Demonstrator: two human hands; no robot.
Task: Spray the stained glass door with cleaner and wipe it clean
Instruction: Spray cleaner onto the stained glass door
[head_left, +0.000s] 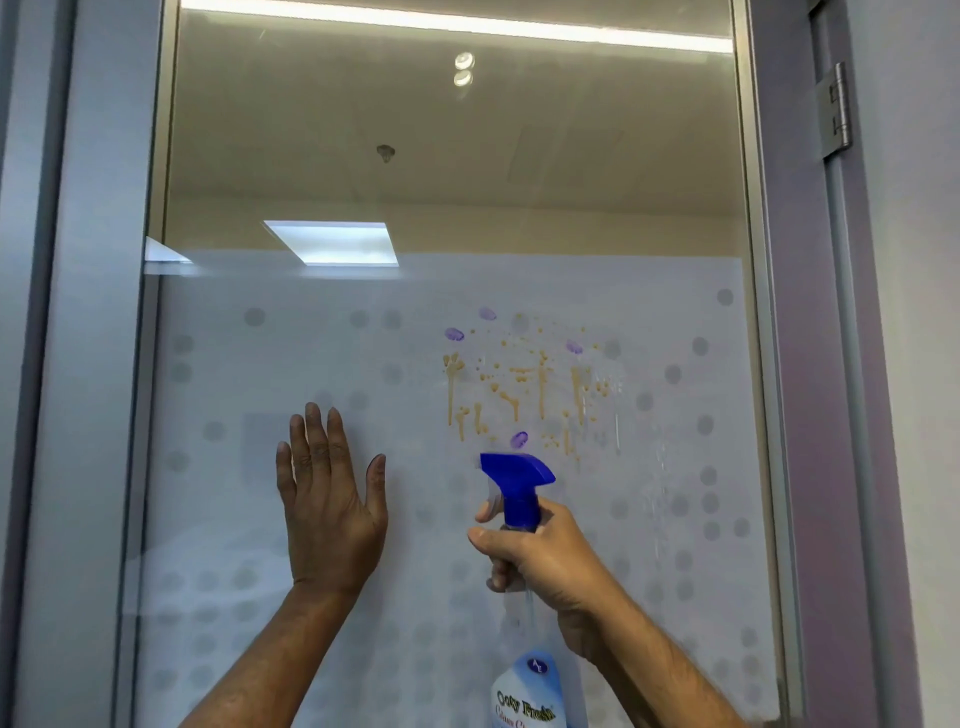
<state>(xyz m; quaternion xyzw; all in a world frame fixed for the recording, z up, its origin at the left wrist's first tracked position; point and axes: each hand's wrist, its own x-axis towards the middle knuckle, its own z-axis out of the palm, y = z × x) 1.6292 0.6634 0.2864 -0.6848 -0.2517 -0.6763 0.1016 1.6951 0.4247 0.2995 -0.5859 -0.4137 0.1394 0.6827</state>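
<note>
The right hand (540, 558) is clenched around the neck of the spray bottle (524, 675), fingers curled under its blue trigger head (517, 478), whose nozzle points at the glass door (363, 338). Just above and beyond that nozzle, yellow-brown drips and purple smudges (519, 384) mark the frosted, dotted pane. To the grip's left, the left hand (332, 509) lies flat and spread against the glass, grasping nothing. A hinge (836, 111) sits far up to the right.
</note>
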